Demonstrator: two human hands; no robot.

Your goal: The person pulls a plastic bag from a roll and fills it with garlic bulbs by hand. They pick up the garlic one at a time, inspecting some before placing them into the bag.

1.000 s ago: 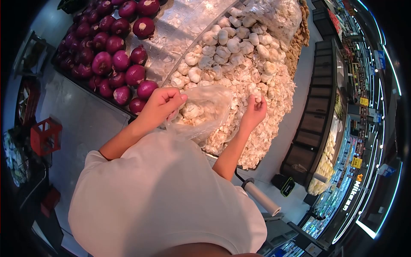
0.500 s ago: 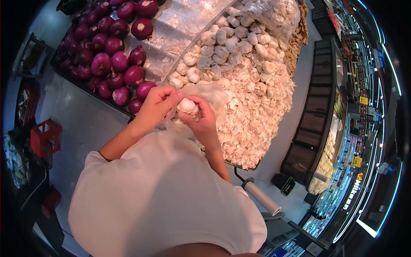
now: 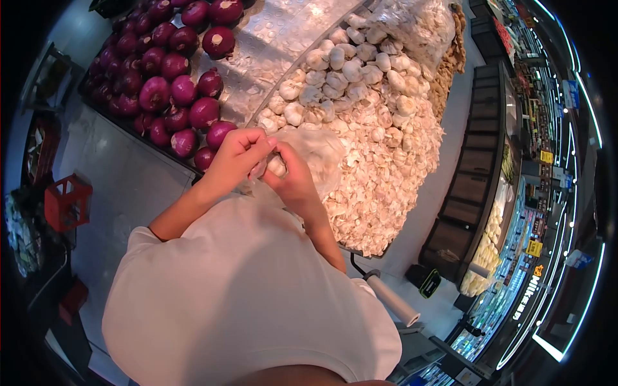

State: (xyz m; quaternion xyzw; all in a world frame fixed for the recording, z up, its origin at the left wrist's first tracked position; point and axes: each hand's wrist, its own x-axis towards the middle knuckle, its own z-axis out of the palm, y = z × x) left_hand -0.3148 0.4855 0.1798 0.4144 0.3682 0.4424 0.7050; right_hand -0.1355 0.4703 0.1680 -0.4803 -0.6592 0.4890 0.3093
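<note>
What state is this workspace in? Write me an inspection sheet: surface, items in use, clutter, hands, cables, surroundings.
Surface: metal display tray, red onions left, garlic pile right.
Items in use: one garlic bulb, partly hidden by fingers; a see-through plastic bag over the pile's near side.
Clutter: loose garlic skins across the near part.
Hands: left hand pinches the bag; right hand holds the bulb.
Cables: nothing seen.
Surroundings: red crate on the left; pale roll near the right arm.
</note>
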